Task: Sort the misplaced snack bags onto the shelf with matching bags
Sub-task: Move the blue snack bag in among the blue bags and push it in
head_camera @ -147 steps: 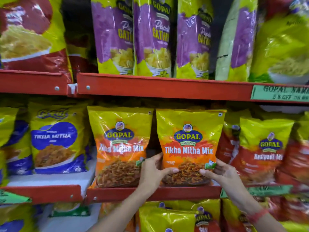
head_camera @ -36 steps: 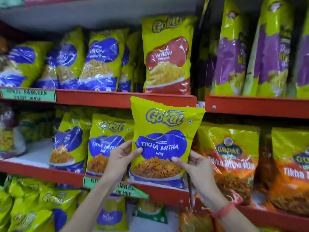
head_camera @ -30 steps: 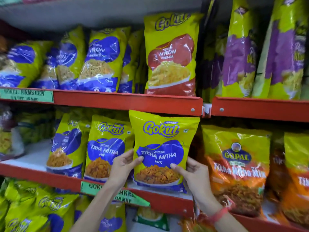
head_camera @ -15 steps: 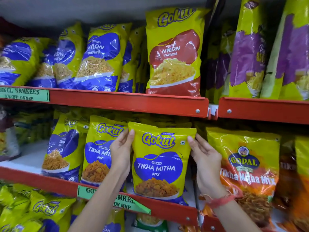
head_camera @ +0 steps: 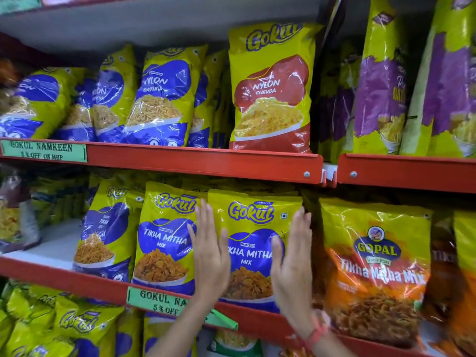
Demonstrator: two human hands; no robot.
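Observation:
A yellow-and-blue Gokul Tikha Mitha Mix bag [head_camera: 251, 222] stands upright on the middle red shelf [head_camera: 77, 282], beside a matching Gokul Tikha Mitha bag [head_camera: 164, 243] on its left. My left hand [head_camera: 210, 256] and my right hand [head_camera: 292, 266] are flat with straight fingers in front of the bag's left and right sides, holding nothing. An orange Gopal Tikha Mitha Mix bag [head_camera: 373, 269] stands just right of it. On the shelf above, a red Gokul Nylon Chevda bag [head_camera: 270, 91] stands among blue Nylon bags [head_camera: 162, 99].
Purple-and-yellow bags [head_camera: 381, 94] fill the upper right shelf. A green price label [head_camera: 159, 301] hangs on the middle shelf's edge below my left hand. More Gokul bags [head_camera: 77, 325] lie on the lower shelf. A bare white patch of shelf [head_camera: 51, 243] shows at mid-left.
The blue Tikha Mitha bag was carried left and set upright on the middle shelf. Both hands let go of its sides and now hover flat in front of it.

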